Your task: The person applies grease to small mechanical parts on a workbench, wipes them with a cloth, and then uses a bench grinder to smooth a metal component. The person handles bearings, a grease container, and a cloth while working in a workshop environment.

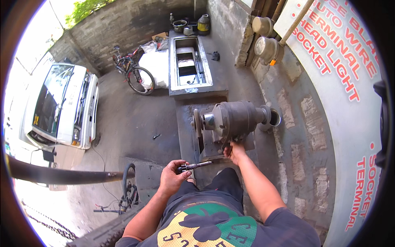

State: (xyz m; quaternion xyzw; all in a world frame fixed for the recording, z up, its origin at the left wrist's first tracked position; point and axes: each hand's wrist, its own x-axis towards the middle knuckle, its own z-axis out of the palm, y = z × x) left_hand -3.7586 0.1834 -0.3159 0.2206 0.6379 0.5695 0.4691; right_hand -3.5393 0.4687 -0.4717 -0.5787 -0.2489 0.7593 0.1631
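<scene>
Metal shaft (198, 165) in the left hand, before a floor-standing machine. The shaft, with slanting grooves along part of its length, lies across the fingers of the left hand (175, 178), its thin end pointing right; it is above the person's legs and on the near side of the machine's base. The left hand is closed about the darker end, thumb against fingers. The right hand (235, 153) reaches under the near side of the grey motor body (238, 117), fingers curled; what they touch or hold is hidden, so how firmly they are closed cannot be told.

At the motor's left end stands a round wheel (198, 123)—whether it is turning cannot be told—and past its right end an open-mouthed round vessel (275, 118). In judgement, the step in hand is readying the shaft at the machine: good practice would hold it well back from the dark end, thin end clear of the base, with the right hand's fingers and both forearms away from the wheel's rim, and bring the work up only with a steady two-handed grip.

Farther out: a small dark piece (156, 136) on the floor, a bicycle (139, 78) and a white vehicle (61, 109).
</scene>
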